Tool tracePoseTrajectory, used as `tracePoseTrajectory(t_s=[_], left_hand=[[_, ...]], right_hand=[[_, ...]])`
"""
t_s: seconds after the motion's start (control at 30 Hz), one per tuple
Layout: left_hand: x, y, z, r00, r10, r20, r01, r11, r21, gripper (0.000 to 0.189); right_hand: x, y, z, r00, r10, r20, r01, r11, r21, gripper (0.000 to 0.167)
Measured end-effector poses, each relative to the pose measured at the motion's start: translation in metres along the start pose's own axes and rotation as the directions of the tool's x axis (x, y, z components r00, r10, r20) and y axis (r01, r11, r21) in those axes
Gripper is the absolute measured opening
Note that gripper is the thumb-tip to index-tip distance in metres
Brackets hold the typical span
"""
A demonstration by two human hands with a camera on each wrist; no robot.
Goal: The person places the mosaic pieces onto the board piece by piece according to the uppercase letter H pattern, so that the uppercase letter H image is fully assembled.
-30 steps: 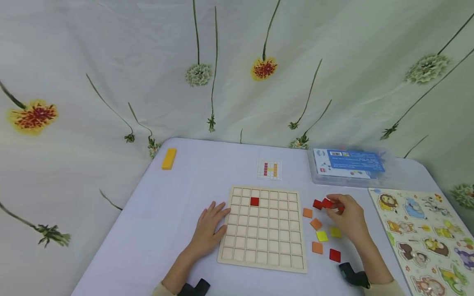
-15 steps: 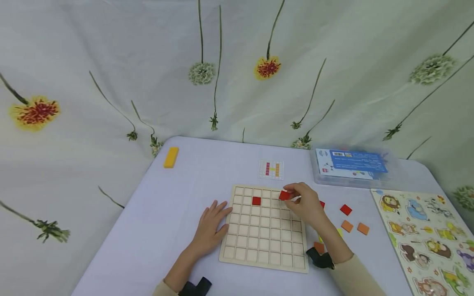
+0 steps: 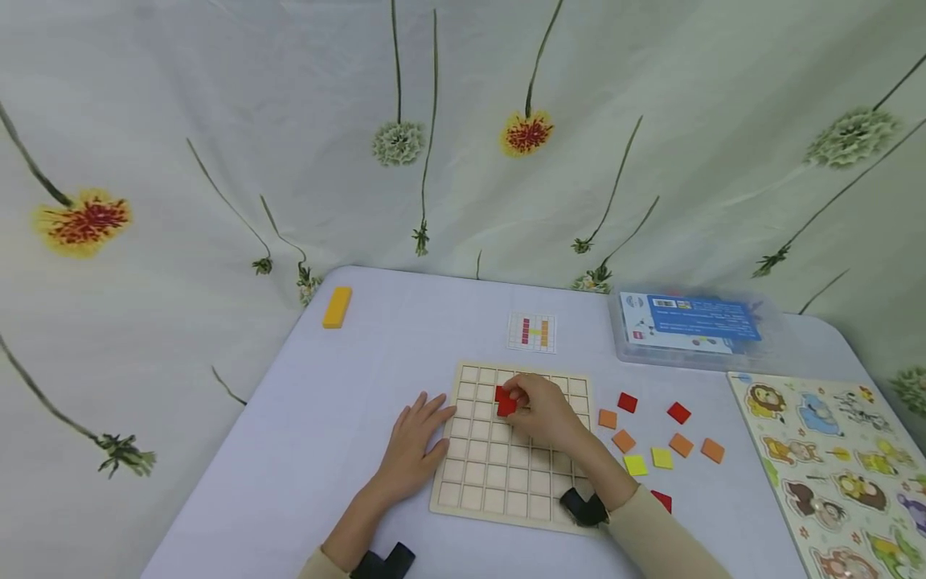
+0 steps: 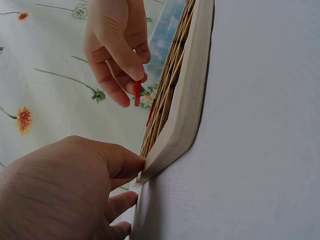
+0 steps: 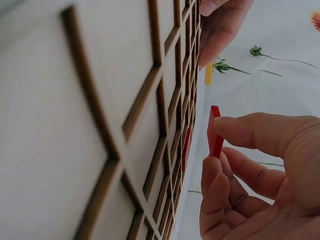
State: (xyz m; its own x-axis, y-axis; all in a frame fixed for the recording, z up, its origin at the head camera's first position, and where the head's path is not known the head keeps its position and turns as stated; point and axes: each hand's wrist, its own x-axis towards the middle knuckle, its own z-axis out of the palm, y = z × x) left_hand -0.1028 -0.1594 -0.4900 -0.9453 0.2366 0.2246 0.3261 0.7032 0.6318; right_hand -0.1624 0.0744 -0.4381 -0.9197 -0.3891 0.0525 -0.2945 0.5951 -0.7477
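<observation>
A pale wooden grid board (image 3: 483, 500) lies on the table. My right hand (image 3: 546, 412) pinches a red square tile (image 5: 214, 131) between thumb and fingers, just above the board's upper rows. In the right wrist view a gap shows between this tile and the board. Another red tile (image 5: 186, 149) sits in a cell of the board, close to the held one. My left hand (image 3: 412, 446) rests at the board's left edge with fingers spread; in the left wrist view its thumb (image 4: 127, 162) touches the board's corner.
Loose red, orange and yellow tiles (image 3: 635, 465) lie right of the board. A small pattern card (image 3: 531, 333) is behind it. Farther right are a clear plastic box (image 3: 687, 322) and an animal picture board (image 3: 832, 466). A yellow block (image 3: 337, 307) lies at the back left.
My right hand has picked a red tile from the loose ones and carried it left over the board, beside the red tile there. My left hand has stayed at the board's edge.
</observation>
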Motion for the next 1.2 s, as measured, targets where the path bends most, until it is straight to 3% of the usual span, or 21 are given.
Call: tracePoseTrajectory(t_s=[0.27, 0.73, 0.97, 1.2], left_hand=[[0.0, 0.002, -0.001, 1.0, 0.001, 0.001, -0.001, 1.0, -0.008, 0.046], [-0.001, 0.003, -0.001, 1.0, 0.004, -0.007, -0.004, 1.0, -0.006, 0.046], [0.0, 0.004, -0.001, 1.0, 0.003, -0.007, -0.003, 1.0, -0.006, 0.047], [0.0, 0.003, -0.001, 1.0, -0.003, -0.001, 0.003, 1.0, 0.008, 0.047]], right_hand=[[0.005, -0.003, 0.004, 0.997, 0.061, 0.05, -0.061, 0.998, -0.007, 0.033], [0.004, -0.005, 0.006, 0.997, 0.057, 0.049, -0.057, 0.998, -0.013, 0.032], [-0.009, -0.001, -0.014, 0.999, 0.034, -0.015, -0.034, 0.999, 0.014, 0.036], [-0.032, 0.019, -0.055, 0.99, -0.05, -0.133, 0.049, 0.999, -0.016, 0.042]])
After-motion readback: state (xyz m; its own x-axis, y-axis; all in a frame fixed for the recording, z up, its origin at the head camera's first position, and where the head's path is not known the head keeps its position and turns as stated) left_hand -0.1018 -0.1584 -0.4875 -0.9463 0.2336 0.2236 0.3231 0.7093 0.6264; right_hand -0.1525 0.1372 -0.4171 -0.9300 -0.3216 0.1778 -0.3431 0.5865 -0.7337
